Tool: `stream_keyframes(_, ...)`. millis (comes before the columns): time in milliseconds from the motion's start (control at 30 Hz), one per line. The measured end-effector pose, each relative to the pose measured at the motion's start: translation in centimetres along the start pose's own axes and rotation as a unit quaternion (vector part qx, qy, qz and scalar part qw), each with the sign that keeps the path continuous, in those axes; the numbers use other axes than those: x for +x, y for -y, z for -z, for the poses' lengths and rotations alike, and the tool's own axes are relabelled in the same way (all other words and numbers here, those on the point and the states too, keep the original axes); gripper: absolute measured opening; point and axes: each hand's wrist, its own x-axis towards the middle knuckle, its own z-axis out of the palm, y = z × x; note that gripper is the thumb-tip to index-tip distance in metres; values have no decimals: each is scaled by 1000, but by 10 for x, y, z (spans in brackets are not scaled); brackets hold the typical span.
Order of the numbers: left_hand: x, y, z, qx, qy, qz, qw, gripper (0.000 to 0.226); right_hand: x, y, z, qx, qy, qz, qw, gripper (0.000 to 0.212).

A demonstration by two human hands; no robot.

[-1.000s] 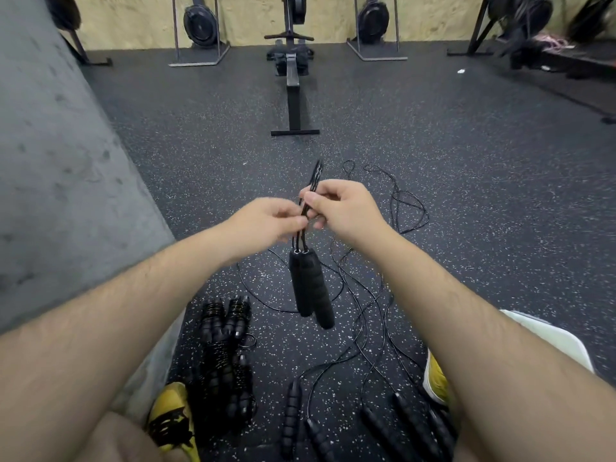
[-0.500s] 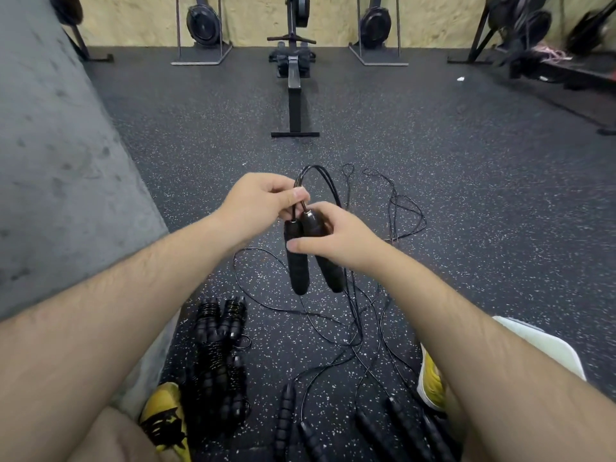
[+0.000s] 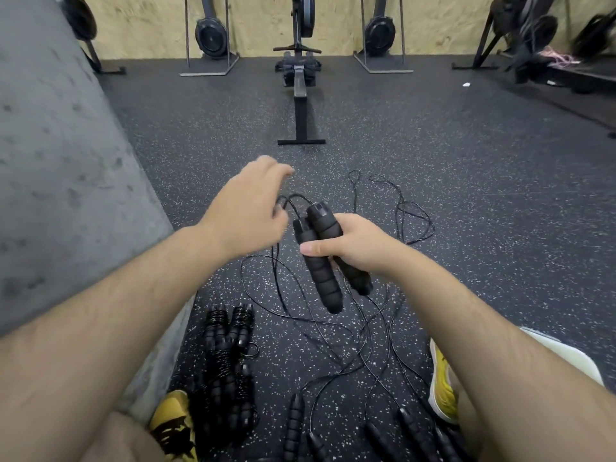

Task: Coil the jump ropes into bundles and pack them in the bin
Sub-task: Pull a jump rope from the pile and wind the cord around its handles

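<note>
- Jump rope handles (image 3: 320, 261), 2 of them, lie side by side in the right hand (image 3: 353, 248). Its fingers and thumb wrap round both near their tops, and the lower ends hang free, tilted toward the floor (image 3: 466, 195).
- From the handle tops the cord (image 3: 293, 200) arcs toward the left hand (image 3: 248, 211). It then drops to the floor and joins a loose tangle (image 3: 333, 328) between the shoes.
- That left hand hovers just beside the handles, fingers loosely curled and blurred. The cord passes under its palm, but whether it is pinched cannot be told.
- The step in hand looks like the start of winding this rope round its paired handles.
- To do it well:
  - Keep the 2 handles squeezed flush so they do not scissor apart.
  - Let the left hand feed the cord under light, even tension.
  - Lay each turn snug beside the last, starting near the tops.
  - Draw the slack up slowly, since it crosses other cords on the floor and could snag or drag them along.
- Wound bundles (image 3: 226, 355) lie by the grey wall (image 3: 66, 161), and more unwound handles (image 3: 293, 425) wait at the bottom edge.
- A white object (image 3: 566, 355) at the right may be the bin, but that cannot be told.
</note>
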Motion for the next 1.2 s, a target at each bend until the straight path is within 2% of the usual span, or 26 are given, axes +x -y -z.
stream_keyframes(33, -4, 0, 0, 16, 38, -63, 997, 70, 0, 0, 2, -10, 18, -5, 1000, 21)
stream_keyframes(100, -9, -5, -7, 53, 106, -161, 980, 90, 1, 0, 2, -21, 47, -9, 999, 28)
stream_keyframes(200, -13, -15, -24, 99, 141, -198, 965, 89, -1, 2, 1, -19, 72, -11, 997, 26)
stream_keyframes(300, -13, -16, -26, 48, 159, -148, 975, 65, -2, 4, 2, -60, 69, -27, 995, 28)
stream_keyframes(367, -12, -8, -24, 25, 181, -85, 979, 59, -2, 4, 4, -78, 24, -24, 996, 38)
stream_keyframes(433, -13, 5, -23, 7, 180, -7, 984, 55, -5, 2, 8, -162, -35, -12, 986, 61)
stream_keyframes(500, -12, 17, -18, -6, 160, 53, 986, 50, -9, 1, 10, -245, -60, 7, 968, 89)
stream_keyframes(567, -11, 24, -14, -28, 143, 87, 985, 47, -11, -1, 9, -242, -80, 31, 967, 98)
stream_keyframes(733, -14, 16, -15, -57, 152, 75, 984, 48, -2, -3, -8, -187, -152, 50, 969, 67)
stream_keyframes(967, -13, 5, -14, 43, 113, 38, 992, 53, -2, 0, -13, -217, -208, 61, 952, 47)
stream_keyframes(1200, -16, 2, -16, 79, 36, -78, 993, 90, -6, 3, -8, -181, -208, 60, 959, 46)
